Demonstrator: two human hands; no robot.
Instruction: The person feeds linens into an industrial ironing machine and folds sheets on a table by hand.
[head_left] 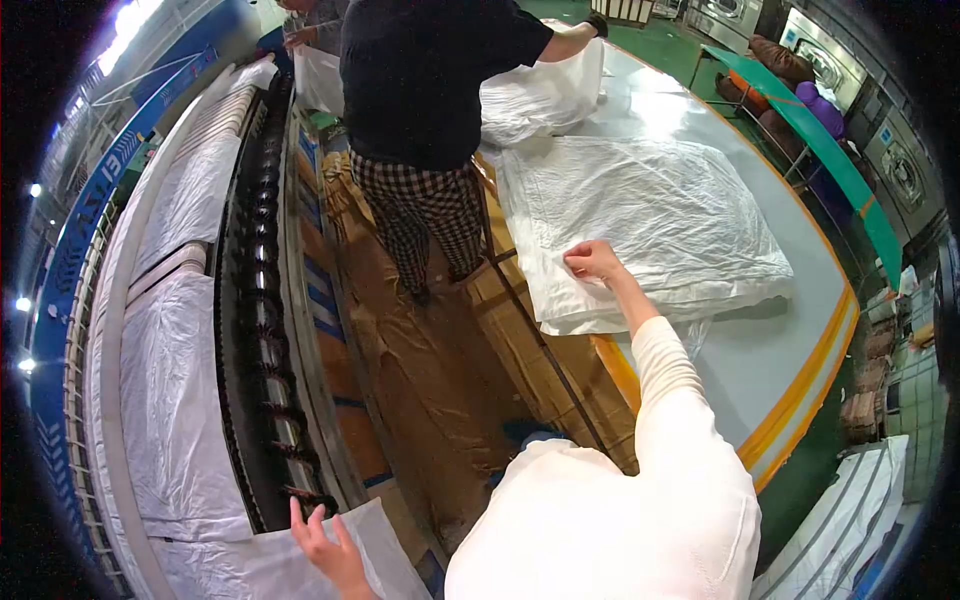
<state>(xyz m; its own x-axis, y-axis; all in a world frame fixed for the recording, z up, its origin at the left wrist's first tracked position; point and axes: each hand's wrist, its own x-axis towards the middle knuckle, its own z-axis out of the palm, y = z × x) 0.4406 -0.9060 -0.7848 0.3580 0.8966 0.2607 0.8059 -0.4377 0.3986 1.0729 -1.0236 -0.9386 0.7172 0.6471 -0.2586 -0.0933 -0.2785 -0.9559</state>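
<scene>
My right hand point(594, 261) is closed, its fingertips pinched at the near left part of a stack of white cloth point(650, 220) on the pale table. Whether a layer is gripped between the fingers is hard to see. My left hand point(328, 545) has its fingers spread, over a white cloth point(375, 540) at the near end of the machine's dark roller point(268, 340). Left of the roller, wrinkled white sheets point(175, 380) lie flat on the feed belts.
A person in a dark shirt point(420, 80) stands ahead between machine and table, one arm over more white cloth point(540, 95). Another person's hand point(300, 38) shows beyond. A green table point(830, 170) and washing machines point(900, 165) stand right. Brown covering point(400, 360) lies on the floor.
</scene>
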